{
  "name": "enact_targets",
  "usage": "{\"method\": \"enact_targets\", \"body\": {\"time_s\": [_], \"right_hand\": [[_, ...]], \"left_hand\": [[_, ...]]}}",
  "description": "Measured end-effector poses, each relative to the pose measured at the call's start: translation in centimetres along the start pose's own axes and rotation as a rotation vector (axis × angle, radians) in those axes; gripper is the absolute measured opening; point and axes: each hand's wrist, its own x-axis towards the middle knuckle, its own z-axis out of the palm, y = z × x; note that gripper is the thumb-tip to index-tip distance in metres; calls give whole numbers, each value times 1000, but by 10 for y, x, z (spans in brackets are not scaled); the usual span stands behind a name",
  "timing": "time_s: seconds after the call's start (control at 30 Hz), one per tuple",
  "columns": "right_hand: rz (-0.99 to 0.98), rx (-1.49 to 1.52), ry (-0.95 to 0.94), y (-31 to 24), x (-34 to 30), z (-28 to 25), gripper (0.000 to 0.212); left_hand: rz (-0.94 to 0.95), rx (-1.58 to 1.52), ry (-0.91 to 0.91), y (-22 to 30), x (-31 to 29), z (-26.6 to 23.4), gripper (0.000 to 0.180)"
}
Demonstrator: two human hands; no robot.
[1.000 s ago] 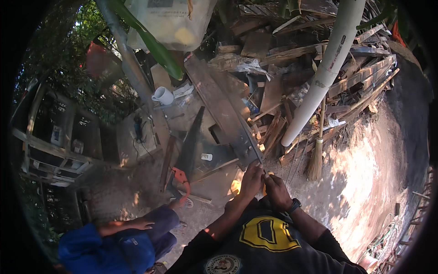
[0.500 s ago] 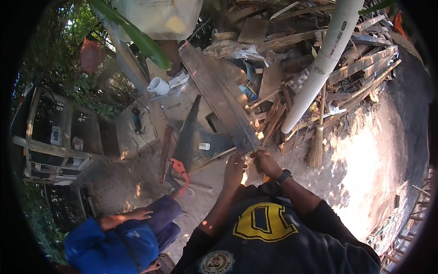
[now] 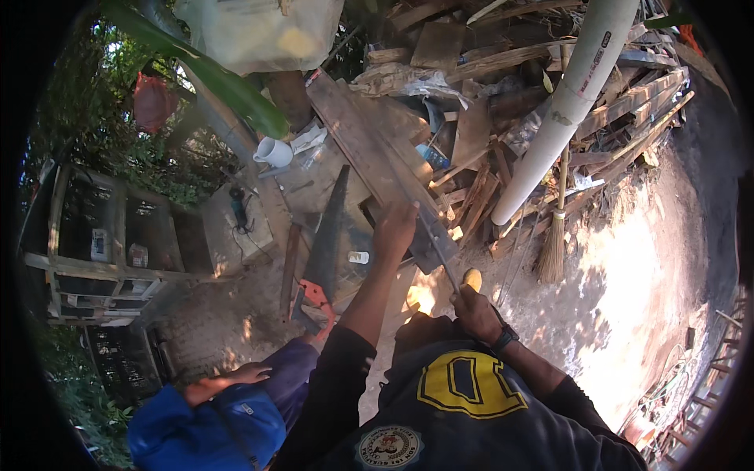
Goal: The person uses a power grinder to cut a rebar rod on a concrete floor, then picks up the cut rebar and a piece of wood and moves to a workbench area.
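A long brown plank (image 3: 353, 133) slants from the far middle toward me. A thin dark bar (image 3: 443, 263), its kind unclear, runs along the plank's near part. My right hand (image 3: 477, 314), with a dark watch on the wrist, is closed around the bar's near end. My left hand (image 3: 395, 229) is farther out on the plank, with fingers bent and fingertips at the bar. Part of its grip is hidden by the back of the hand. To the left, a handsaw (image 3: 326, 235) with an orange handle points away from me.
A person in blue (image 3: 208, 428) sits at lower left, near the saw's handle. A white mug (image 3: 273, 152) and small white container (image 3: 358, 257) rest near the plank. Scrap wood (image 3: 479, 125) is heaped beyond, with a white pipe (image 3: 561, 118) slanting over it. A broom (image 3: 553, 247) stands right.
My left hand has moved forward along the plank, away from my right hand. My right hand has come back toward me and slightly right, with the bar's end in it.
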Motion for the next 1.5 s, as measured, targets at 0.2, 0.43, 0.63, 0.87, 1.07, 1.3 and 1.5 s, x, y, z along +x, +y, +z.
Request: {"method": "enact_targets", "body": {"time_s": [0.2,0.43,0.63,0.87,1.07,1.3,1.5], "right_hand": [[-193,-145,153,17,-5,26,19],[-135,1,195,-33,11,-6,18],[176,39,169,-40,48,-1,24],[142,-58,235,-28,60,24,30],[-205,-258,226,-20,64,19,28],[169,-71,-64,-38,19,-32,25],[-232,-261,123,-16,9,-14,25]], "left_hand": [[-94,227,-162,-11,43,20,52],[26,199,-100,-11,54,16,43],[43,169,-90,10,103,0,45],[13,261,-144,-14,124,3,44],[10,145,-89,-28,120,2,43],[61,-238,-128,21,70,0,42],[38,-102,-110,28,76,1,40]]}}
